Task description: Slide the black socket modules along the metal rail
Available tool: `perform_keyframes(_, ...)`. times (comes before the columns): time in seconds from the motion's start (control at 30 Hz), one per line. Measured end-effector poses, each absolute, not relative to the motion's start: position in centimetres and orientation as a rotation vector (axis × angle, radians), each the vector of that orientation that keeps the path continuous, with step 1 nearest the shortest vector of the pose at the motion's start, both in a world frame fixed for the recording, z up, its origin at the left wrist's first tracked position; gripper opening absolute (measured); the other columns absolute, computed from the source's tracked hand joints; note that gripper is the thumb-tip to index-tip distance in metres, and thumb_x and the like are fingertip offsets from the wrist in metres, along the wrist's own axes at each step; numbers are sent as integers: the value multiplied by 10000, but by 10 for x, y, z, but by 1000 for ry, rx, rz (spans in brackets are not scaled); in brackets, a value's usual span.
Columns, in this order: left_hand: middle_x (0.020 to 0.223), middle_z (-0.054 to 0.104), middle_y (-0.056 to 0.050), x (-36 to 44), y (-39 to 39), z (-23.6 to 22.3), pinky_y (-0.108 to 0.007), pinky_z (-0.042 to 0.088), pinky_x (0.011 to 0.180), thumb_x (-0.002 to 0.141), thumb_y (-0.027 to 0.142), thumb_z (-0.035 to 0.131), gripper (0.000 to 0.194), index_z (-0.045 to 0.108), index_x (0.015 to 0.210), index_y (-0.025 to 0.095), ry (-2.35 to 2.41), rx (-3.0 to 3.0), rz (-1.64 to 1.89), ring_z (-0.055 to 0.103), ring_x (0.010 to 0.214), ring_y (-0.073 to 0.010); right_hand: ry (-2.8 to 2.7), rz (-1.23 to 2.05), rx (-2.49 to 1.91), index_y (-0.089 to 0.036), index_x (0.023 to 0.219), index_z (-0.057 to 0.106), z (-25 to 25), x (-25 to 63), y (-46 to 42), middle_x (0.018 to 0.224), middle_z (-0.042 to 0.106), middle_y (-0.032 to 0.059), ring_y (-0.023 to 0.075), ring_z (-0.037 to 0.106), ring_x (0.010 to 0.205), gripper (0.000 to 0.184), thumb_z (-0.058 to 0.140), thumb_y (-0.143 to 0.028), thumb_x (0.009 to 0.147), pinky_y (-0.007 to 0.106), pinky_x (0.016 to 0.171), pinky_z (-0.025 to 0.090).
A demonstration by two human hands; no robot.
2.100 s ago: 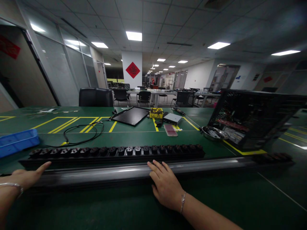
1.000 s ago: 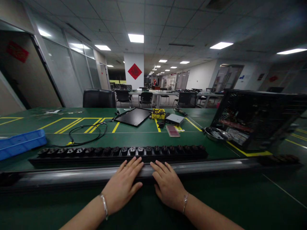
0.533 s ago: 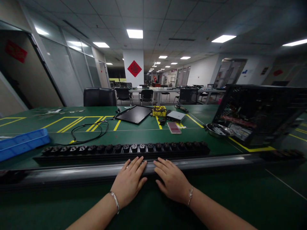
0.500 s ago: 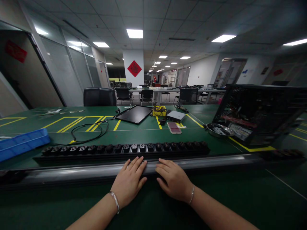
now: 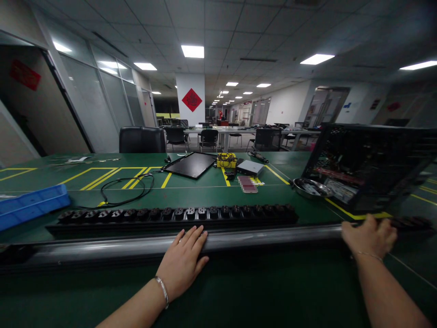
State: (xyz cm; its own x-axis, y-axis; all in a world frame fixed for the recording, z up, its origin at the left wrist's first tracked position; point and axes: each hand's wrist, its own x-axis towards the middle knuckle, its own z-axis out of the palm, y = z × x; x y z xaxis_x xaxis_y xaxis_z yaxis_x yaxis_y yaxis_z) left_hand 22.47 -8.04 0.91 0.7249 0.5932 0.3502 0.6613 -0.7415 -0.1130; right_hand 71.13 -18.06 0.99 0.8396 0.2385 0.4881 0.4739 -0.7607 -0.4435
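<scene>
A long black rail (image 5: 112, 246) with a glossy grey cover along its middle lies across the bench in front of me. Dark socket-like blocks show at both its ends. My left hand (image 5: 182, 257) rests flat on the cover near the middle, fingers stretched out. Over the right end of the cover lies my right hand (image 5: 370, 237), its fingers spread and bent across the rail; their tips are partly hidden. Just behind it, parallel, is a second black strip (image 5: 170, 221) with a row of several sockets, untouched by either hand.
An open computer case (image 5: 372, 164) stands at the right beside a metal bowl (image 5: 312, 193) of small parts. Further back lie a black panel (image 5: 191, 165), a yellow box (image 5: 226, 160), a grey box (image 5: 250, 167) and a looped cable (image 5: 126, 200). A blue bin (image 5: 34, 202) is at the left.
My left hand came in from the left end to the middle of the cover and has stayed there. My right hand has moved from the middle to the cover's right end.
</scene>
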Motion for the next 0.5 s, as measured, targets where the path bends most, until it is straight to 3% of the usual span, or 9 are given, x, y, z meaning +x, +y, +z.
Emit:
perform_keyframes(0.1,1387,411,-56,225,-81,9,-441,342,1021,848,393,466,508,391,1323,230,-988,-2696,-441,407,1242,-244,-511,-315,-2543,34,1304,365,-1,737,-190,1353,272,251,300,189,1297,684,312,-436,809,374,1076,110)
perform_keyframes(0.23,1384,416,-55,224,-82,11,-447,350,1014,850,397,464,505,397,1317,218,-984,-2695,-433,415,1236,-245,-554,-215,-2573,-7,1249,456,-5,749,-189,1343,316,228,262,183,1311,608,291,-412,827,359,1083,41)
perform_keyframes(0.37,1379,423,-55,224,-83,11,-442,353,1012,851,396,461,495,409,1309,217,-982,-2685,-438,429,1223,-242,-498,-256,-2548,-62,1285,429,-6,753,-191,1364,285,207,247,193,1308,608,315,-449,830,365,1073,103)
perform_keyframes(0.5,1364,443,-59,225,-81,10,-422,347,1016,852,392,457,486,417,1305,220,-978,-2675,-468,437,1216,-231,-433,-330,-2504,-45,1323,367,-11,762,-197,1349,280,227,296,223,1287,664,323,-479,823,389,1034,210)
